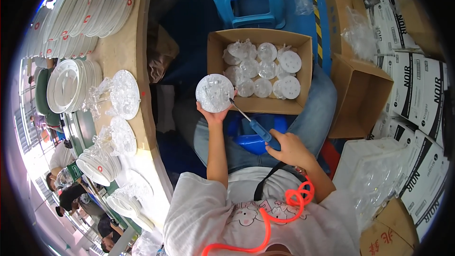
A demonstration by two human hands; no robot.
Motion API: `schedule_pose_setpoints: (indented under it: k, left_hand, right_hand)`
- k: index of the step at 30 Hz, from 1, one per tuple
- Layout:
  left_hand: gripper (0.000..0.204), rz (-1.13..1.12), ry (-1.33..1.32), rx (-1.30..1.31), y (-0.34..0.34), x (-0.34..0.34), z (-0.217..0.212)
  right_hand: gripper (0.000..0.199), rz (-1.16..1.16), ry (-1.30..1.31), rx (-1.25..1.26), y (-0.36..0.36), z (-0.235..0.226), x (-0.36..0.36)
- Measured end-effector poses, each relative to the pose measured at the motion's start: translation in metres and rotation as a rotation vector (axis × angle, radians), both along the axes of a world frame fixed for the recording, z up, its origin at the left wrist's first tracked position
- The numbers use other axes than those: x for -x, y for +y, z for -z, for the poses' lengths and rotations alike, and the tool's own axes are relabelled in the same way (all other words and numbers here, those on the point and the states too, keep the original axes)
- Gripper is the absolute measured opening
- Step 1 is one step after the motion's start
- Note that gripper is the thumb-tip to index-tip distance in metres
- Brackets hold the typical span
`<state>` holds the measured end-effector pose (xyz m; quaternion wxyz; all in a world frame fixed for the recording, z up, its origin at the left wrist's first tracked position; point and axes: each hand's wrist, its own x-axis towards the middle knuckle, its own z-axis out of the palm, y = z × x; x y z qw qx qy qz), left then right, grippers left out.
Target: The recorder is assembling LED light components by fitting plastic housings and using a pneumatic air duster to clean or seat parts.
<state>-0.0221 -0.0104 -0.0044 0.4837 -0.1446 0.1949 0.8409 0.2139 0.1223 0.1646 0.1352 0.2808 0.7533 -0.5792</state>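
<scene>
Left hand (214, 114), fingers closed round the rim of a round clear plastic disc (214, 93), tilted up over the lap for access. Right hand (289, 149) gripping a blue-handled screwdriver (251, 123), tip at the disc. Open cardboard box of similar discs (259, 70) just beyond.

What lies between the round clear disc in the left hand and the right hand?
In the head view, a blue-handled screwdriver spans that stretch: the right hand grips its handle, and its metal shaft reaches up to the edge of the clear disc held by the left hand.
</scene>
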Motion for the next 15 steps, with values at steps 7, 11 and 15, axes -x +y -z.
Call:
schedule_pose_setpoints:
  k: [7,11,15]
  left_hand:
    - [0.098,0.037,-0.052,-0.104,-0.009,0.008,0.0]
    - [0.097,0.054,-0.065,-0.085,-0.012,0.008,-0.005]
    - [0.096,0.079,-0.091,-0.156,-0.009,0.013,-0.002]
  right_hand:
    - [0.032,-0.097,-0.059,-0.098,0.006,-0.004,0.008]
    - [0.039,-0.123,-0.092,-0.112,0.004,-0.004,0.01]
    - [0.036,-0.121,-0.027,-0.077,-0.001,-0.005,0.009]
